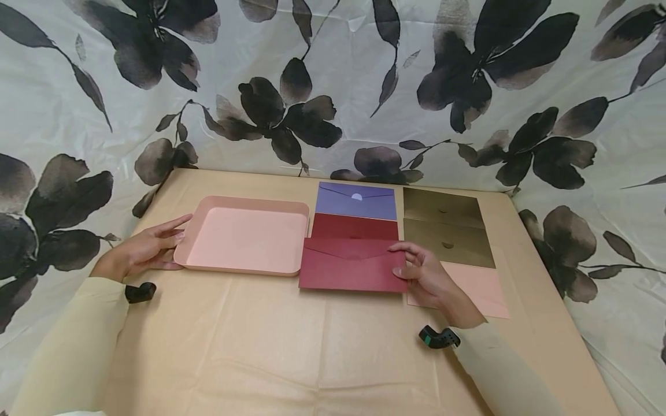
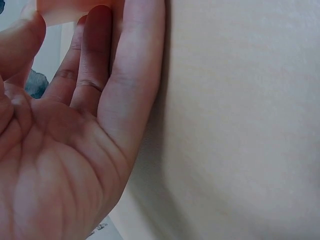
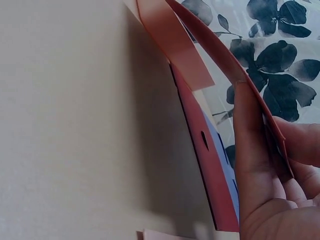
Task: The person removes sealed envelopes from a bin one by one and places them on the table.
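My left hand [image 1: 148, 245] grips the left edge of a shallow pink tray [image 1: 250, 240] that lies on the table. In the left wrist view, the thumb and fingertips meet the tray's corner [image 2: 62, 11]. Between the thumb and fingers of my right hand [image 1: 429, 277] is the right edge of a red envelope [image 1: 343, 271]. This envelope is raised over the table, flap side up, and its left end overlaps the tray's right corner in the head view. Partly hidden behind it lies another red envelope [image 1: 346, 225], with a blue envelope [image 1: 333, 202] farther back.
On the right, two gold-brown envelopes [image 1: 432, 205] lie one behind the other. A pink envelope [image 1: 478, 289] is in front of them, partly covered by my right hand. The tan table [image 1: 270, 346] meets a floral cloth [image 1: 359, 127] at the back and sides.
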A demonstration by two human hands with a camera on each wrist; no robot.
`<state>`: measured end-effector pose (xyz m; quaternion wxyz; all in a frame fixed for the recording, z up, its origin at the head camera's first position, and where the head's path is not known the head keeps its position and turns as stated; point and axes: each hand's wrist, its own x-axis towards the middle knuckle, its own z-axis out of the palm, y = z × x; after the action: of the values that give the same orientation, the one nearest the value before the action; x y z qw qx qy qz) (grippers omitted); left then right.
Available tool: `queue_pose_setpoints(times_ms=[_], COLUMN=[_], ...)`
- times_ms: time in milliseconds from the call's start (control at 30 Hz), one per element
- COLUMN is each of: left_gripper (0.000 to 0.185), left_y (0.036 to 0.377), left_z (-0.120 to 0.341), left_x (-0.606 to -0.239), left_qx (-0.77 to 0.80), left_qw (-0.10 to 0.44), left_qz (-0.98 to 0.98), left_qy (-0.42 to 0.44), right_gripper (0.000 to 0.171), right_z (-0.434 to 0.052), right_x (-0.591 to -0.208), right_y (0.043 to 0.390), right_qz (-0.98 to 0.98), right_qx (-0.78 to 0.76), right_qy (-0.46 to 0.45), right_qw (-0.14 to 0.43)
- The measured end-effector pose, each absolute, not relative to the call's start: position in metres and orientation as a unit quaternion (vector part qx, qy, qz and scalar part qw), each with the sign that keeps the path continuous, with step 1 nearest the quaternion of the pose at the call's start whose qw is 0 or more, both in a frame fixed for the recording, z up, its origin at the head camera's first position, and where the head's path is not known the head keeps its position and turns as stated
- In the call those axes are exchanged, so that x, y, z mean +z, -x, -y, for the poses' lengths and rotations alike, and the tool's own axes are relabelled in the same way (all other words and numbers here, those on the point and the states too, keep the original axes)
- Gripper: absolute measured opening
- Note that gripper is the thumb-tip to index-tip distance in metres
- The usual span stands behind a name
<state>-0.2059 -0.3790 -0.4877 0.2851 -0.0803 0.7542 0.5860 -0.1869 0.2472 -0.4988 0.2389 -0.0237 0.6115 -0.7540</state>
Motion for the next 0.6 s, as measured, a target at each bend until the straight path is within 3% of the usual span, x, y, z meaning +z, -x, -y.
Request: queue_pose_setpoints(times_ms=[600], left_gripper=[0.074], left_y=[0.2061], left_z=[0.3764], left_x=[-0.486], left_qx=[0.589], left_qw=[0.285], left_qz=[-0.752], left_qy=[0.08], right_gripper=[0.048], right_z=[-0.2568], right_x=[-0.499], right_y=[0.181], right_qz=[-0.629], right_qx=[-0.741], right_qy=[0.021], right_qw=[0.232])
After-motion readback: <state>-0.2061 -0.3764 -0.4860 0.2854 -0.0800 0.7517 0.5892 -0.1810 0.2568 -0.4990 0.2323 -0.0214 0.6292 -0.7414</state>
